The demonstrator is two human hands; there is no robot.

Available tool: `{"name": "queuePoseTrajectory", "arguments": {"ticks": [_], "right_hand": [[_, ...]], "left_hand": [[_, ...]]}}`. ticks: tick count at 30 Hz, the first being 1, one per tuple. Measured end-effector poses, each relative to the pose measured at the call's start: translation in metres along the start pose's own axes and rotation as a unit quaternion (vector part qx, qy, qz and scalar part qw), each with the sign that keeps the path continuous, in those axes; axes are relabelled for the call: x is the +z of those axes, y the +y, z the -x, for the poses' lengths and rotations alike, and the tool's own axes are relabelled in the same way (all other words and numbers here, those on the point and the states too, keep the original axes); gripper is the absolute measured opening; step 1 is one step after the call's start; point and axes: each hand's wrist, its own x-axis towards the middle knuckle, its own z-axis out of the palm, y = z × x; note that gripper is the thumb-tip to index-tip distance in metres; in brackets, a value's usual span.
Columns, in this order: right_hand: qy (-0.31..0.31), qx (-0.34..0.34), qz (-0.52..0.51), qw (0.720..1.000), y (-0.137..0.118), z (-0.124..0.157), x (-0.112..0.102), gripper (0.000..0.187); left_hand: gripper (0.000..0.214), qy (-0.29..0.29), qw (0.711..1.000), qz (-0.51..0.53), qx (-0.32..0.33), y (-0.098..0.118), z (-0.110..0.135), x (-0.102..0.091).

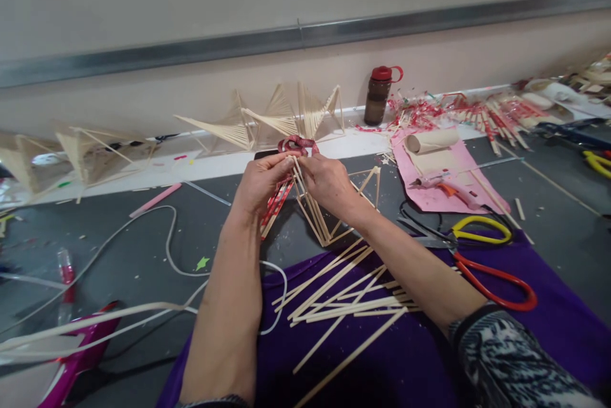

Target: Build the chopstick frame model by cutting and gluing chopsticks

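Note:
My left hand (267, 180) and my right hand (330, 184) meet near the middle, thumbs and fingers pinched together at the top of a frame of thin wooden sticks (316, 225). The frame stands on the dark table, its sticks joined at corners, with a triangular side reaching right behind my right forearm. My fingers cover the exact spot they grip. Under my left hand lie red-wrapped sticks (273, 207). Loose wooden sticks (329, 309) are strewn over purple cloth (405, 370) between my forearms. Just behind my hands is a red patterned coil (296, 142).
Finished-looking stick structures (219, 129) line the wall ledge beside a dark bottle (377, 99). At right, a pink glue gun (451, 190) rests on pink paper near a cardboard tube (432, 140) and scissors (496, 281). White cords (172, 249) cross the left side.

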Motion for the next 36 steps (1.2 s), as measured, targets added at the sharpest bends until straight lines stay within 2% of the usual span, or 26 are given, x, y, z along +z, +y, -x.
{"name": "queuePoseTrajectory", "arguments": {"ticks": [5,7,10,15,18,20,23,28,32,36], "right_hand": [[-0.011,0.003,0.04,0.999,-0.008,0.004,-0.008,0.027],[-0.007,0.0,0.059,0.998,-0.013,0.008,-0.02,0.025],[0.028,-0.011,0.039,0.999,-0.017,0.015,-0.048,0.027],[0.109,-0.008,0.007,0.994,-0.006,0.028,-0.096,0.028],[0.108,-0.015,0.022,0.994,0.002,0.032,-0.109,0.029],[0.1,-0.01,0.037,0.994,0.005,0.034,-0.113,0.029],[0.099,-0.001,0.045,0.994,0.005,0.035,-0.115,0.03],[0.102,-0.005,0.045,0.994,0.005,0.036,-0.114,0.029],[0.103,0.002,0.06,0.993,0.007,0.036,-0.111,0.029],[0.105,-0.002,0.045,0.993,0.005,0.036,-0.112,0.029]], "left_hand": [[0.046,0.016,0.999,-0.037,-0.036,0.006,0.001,0.001],[0.045,0.021,0.999,-0.038,-0.03,0.008,0.002,0.002],[0.046,0.017,0.999,-0.03,-0.03,0.008,0.003,0.002],[0.052,-0.054,0.997,-0.035,-0.042,0.009,0.004,-0.007],[0.051,-0.11,0.992,-0.055,-0.025,0.009,0.004,-0.011],[0.046,-0.118,0.988,-0.095,-0.015,0.005,0.003,-0.012],[0.036,-0.085,0.982,-0.169,0.004,-0.005,-0.002,-0.011],[0.027,0.01,0.967,-0.254,0.02,-0.015,-0.005,-0.009],[0.023,0.061,0.976,-0.207,0.011,-0.015,-0.004,-0.006],[0.028,0.063,0.984,-0.164,0.019,-0.015,-0.004,-0.003]]}}
